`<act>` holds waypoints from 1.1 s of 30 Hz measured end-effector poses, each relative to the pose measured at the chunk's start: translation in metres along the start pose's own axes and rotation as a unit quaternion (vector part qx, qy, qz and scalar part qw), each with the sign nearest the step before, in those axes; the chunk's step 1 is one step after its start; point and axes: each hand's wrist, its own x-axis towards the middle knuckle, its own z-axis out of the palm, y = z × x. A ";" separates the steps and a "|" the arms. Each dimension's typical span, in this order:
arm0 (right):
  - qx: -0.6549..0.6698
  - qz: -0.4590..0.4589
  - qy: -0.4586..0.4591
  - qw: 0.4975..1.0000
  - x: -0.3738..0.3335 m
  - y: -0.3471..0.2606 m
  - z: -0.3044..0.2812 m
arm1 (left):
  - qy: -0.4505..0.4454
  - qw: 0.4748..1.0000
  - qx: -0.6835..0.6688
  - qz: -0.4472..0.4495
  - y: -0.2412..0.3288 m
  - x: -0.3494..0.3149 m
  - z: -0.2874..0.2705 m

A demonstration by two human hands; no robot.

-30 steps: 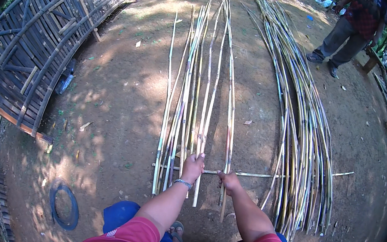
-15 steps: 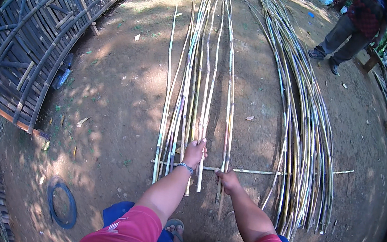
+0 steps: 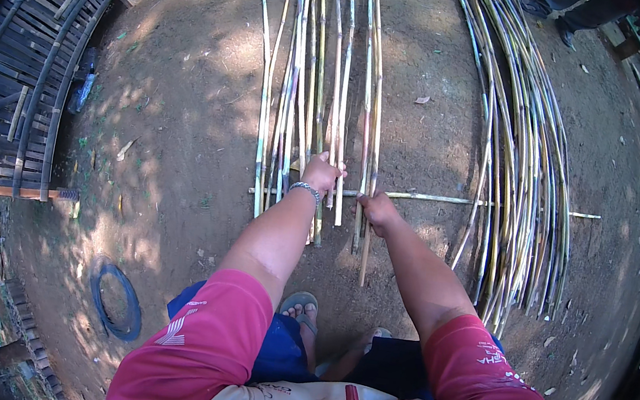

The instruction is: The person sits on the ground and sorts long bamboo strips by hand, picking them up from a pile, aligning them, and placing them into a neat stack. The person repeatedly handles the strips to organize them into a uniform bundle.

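Ahead of me on the dirt, a loose row of long thin cane poles [image 3: 290, 100] lies lengthwise. My left hand [image 3: 321, 175] is closed around the near part of a pole [image 3: 337, 208], whose cut end sticks out below my fingers. To its right, my right hand [image 3: 377, 210] grips a pair of poles [image 3: 369, 102] close to their near ends, the thumb toward the left. A single crosswise pole [image 3: 432, 199] runs under the near ends of the poles. My fingers partly hide what each hand grips.
A thick bundle of cane poles [image 3: 523, 137] lies to the right, over the same crosswise pole. At the far left stands a slatted bamboo structure [image 3: 19, 83], with a clear plastic bottle [image 3: 84, 91] beside it. A dark coiled ring [image 3: 133, 305] lies near left. A person's legs [image 3: 571, 5] show far right.
My view has tipped downward, so the poles and both hands sit higher in the picture. Both hands keep their grip; the right hand's poles lean slightly more leftward.
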 end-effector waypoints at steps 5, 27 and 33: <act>-0.014 -0.041 -0.026 0.999 0.012 -0.011 0.020 | -0.025 0.995 0.083 0.045 -0.022 0.008 -0.023; 0.084 -0.044 -0.002 0.995 0.036 0.025 0.035 | -0.060 0.899 0.433 0.008 -0.055 -0.073 -0.014; 0.030 -0.040 0.020 0.999 0.042 0.025 0.040 | -0.003 0.862 0.507 -0.012 -0.056 -0.085 -0.010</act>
